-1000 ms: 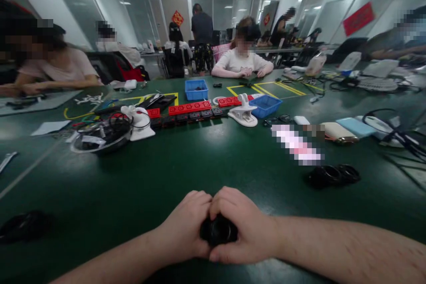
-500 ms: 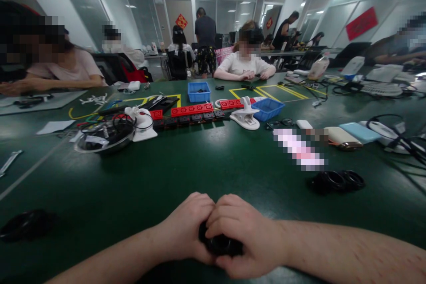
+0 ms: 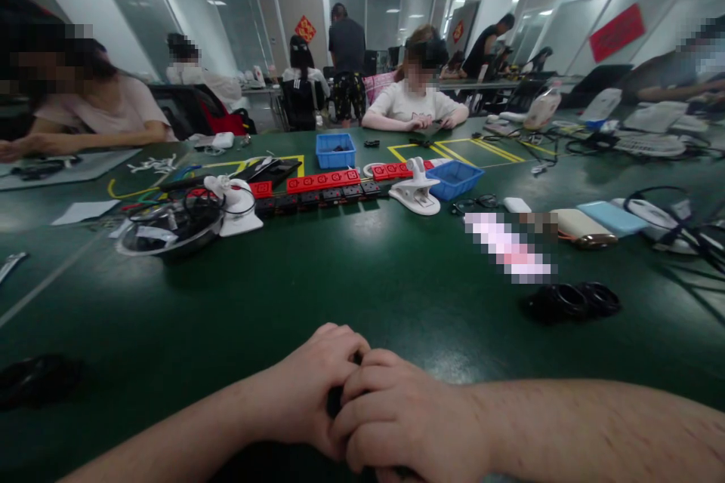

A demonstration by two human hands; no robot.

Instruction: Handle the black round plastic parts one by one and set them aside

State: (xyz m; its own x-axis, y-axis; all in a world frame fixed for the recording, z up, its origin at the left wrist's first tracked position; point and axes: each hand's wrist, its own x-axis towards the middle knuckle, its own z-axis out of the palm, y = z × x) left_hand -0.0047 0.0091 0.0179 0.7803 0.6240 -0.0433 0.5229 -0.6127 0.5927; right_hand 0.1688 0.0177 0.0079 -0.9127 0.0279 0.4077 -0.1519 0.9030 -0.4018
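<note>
Head view, sole entry: a pair of bare hands over a green table (image 3: 317,287), joined low and centre. Left hand (image 3: 311,396): fingers curled, thumb below them, only a narrow gap between, closed about a black piece (image 3: 334,401). Right hand (image 3: 416,419): fingers bent side by side, tips pressed in against the same piece from the other side, covering most of it. Location of piece: directly between the two sets of fingertips, touching both; neither hand is clearly nearer. Visible portion: a dark sliver in the gap; the rest is hidden, so its long axis cannot be told. Beyond the right fingers, off to the right, well apart: a pair of black rings (image 3: 578,302), side by side. Far out to the left of the left fingers: a black object (image 3: 39,381), blurred. Straight ahead of the fingertips, across bare tabletop: red sockets (image 3: 324,181), a white clip (image 3: 416,196) and, just beside it, a blue tray (image 3: 461,189). Ahead and left of the fingers: a bowl (image 3: 180,251) heaped with dark items and cords.
</note>
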